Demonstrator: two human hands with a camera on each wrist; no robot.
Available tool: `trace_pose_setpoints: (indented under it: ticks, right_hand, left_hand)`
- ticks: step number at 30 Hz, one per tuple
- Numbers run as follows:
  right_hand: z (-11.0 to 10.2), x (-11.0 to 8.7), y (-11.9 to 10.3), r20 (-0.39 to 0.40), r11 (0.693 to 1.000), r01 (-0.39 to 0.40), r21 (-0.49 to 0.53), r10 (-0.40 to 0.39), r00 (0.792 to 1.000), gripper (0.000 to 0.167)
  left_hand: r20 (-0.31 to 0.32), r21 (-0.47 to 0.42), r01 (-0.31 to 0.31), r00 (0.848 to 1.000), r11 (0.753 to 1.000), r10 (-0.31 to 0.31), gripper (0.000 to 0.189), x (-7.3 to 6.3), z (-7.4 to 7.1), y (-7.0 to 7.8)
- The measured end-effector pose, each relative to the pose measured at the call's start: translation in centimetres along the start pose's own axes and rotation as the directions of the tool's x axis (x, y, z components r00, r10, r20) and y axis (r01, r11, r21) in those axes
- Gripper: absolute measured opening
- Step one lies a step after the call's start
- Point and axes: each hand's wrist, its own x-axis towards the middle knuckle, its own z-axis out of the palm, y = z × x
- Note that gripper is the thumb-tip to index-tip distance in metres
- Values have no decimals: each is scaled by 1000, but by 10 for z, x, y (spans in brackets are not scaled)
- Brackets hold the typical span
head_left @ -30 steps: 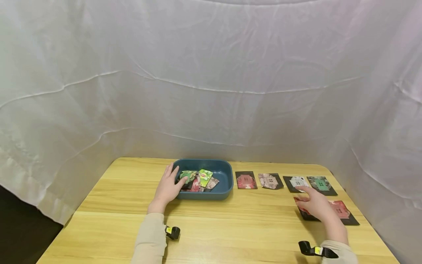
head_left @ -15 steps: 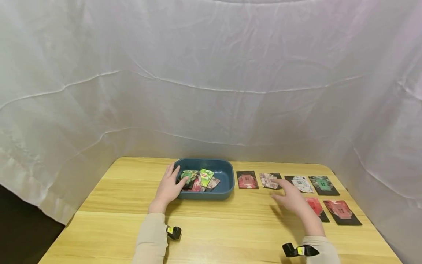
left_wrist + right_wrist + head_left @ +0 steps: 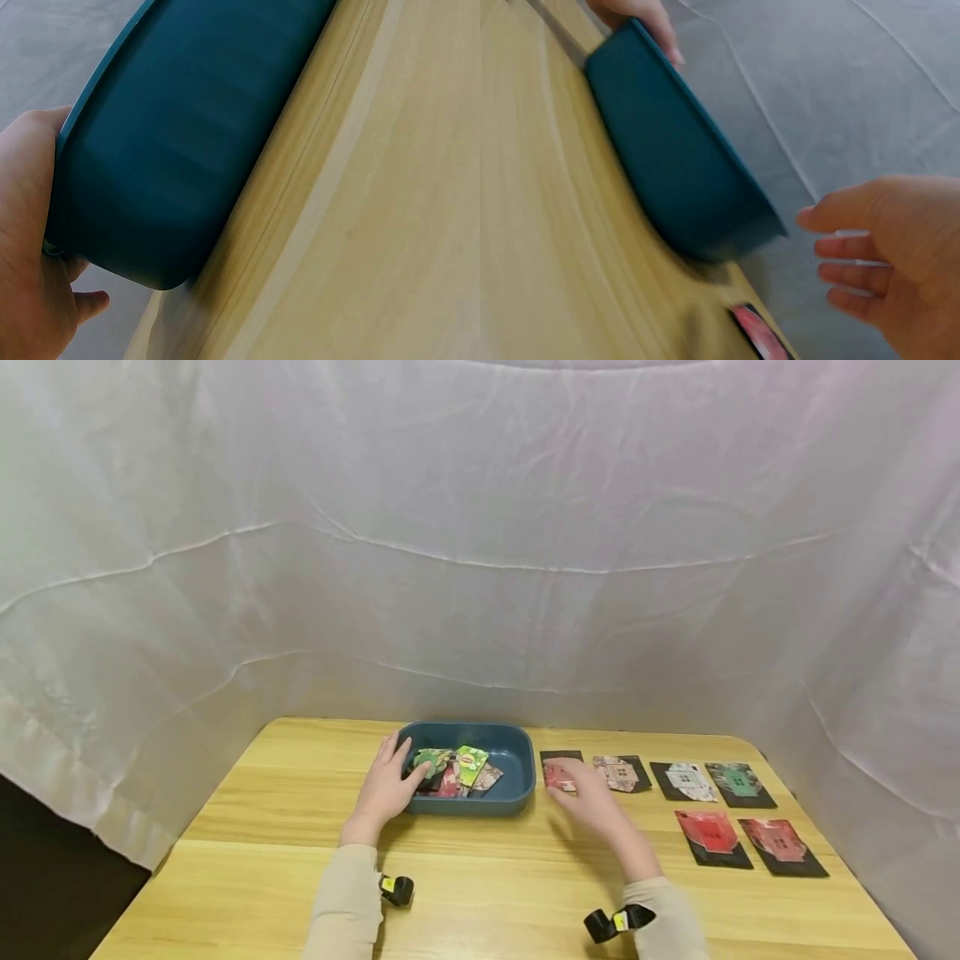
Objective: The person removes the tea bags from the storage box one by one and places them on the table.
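Observation:
My left hand holds the left end of a dark blue tub, with the thumb over its rim. Several tea bag sachets lie inside, among them a bright green one and a darker green one. Just right of the tub, my right hand hovers with nothing in it, partly covering a red and black sachet. In the right wrist view its fingers are loosely bent, apart from the tub.
A beige floral sachet, a white one and a green one continue the back row to the right. Nearer the front lie two red sachets, one bright and one darker. A pale curtain surrounds the wooden table.
My right hand has moved left, from over the front red sachets, past the beige one, to the red sachet beside the tub. The left hand has stayed on the tub.

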Motion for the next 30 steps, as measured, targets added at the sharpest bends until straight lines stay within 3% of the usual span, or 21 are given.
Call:
trace_pose_setpoints:
  ticks: [7, 17, 22, 26, 30]
  right_hand:
    - [27, 17, -17, -58, 997, 33, 67, -29, 998, 36]
    - [53, 36, -32, 13, 997, 32, 76, -33, 999, 33]
    - [66, 50, -35, 97, 995, 54, -87, -45, 994, 35]
    - [75, 60, -37, 151, 953, 72, -294, -29, 988, 36]
    - [79, 69, -40, 190, 915, 55, -400, 24, 981, 38]
  left_hand:
    - [18, 5, 12, 1000, 1000, -12, 75, 1, 1, -3]
    - [18, -1, 14, 1000, 1000, -14, 75, 2, 1, -3]
    - [8, 7, 10, 1000, 1000, -10, 74, 2, 0, -2]
    - [1, 4, 5, 1000, 1000, -5, 74, 2, 1, -2]
    - [-3, 6, 6, 1000, 1000, -6, 75, 1, 1, -2]
